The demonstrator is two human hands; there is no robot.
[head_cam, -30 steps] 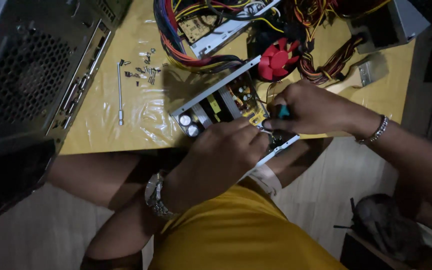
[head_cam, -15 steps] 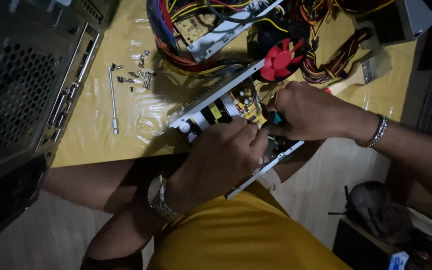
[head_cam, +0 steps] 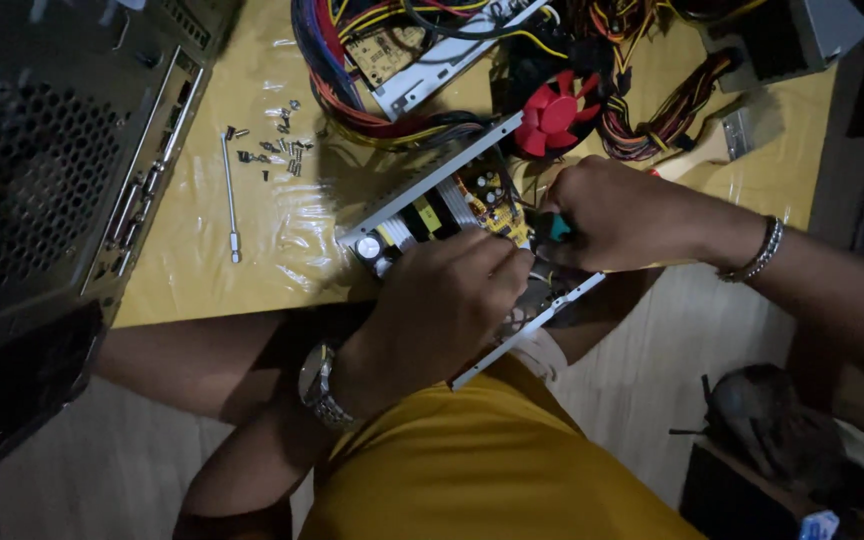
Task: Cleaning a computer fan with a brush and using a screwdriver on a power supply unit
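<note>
An opened power supply unit (head_cam: pixel 432 195) with a yellow circuit board lies at the near edge of the yellow table (head_cam: pixel 212 270), hanging partly over my lap. My left hand (head_cam: pixel 442 305), with a wristwatch, rests on top of the unit and holds it down. My right hand (head_cam: pixel 617 215), with a bracelet at the wrist, grips a teal-handled tool (head_cam: pixel 557 228), its tip hidden inside the unit. A red fan (head_cam: pixel 552 115) sits just behind the unit.
A dark computer case (head_cam: pixel 42 200) fills the left side. A long metal bit (head_cam: pixel 230 195) and several loose screws (head_cam: pixel 282 150) lie on the table. Bundles of coloured cables (head_cam: pixel 372 90) and another circuit board lie at the back. A dark bag (head_cam: pixel 772 430) sits on the floor.
The view has shifted slightly. Both hands stay on the power supply; my right hand has moved a little closer to my left hand.
</note>
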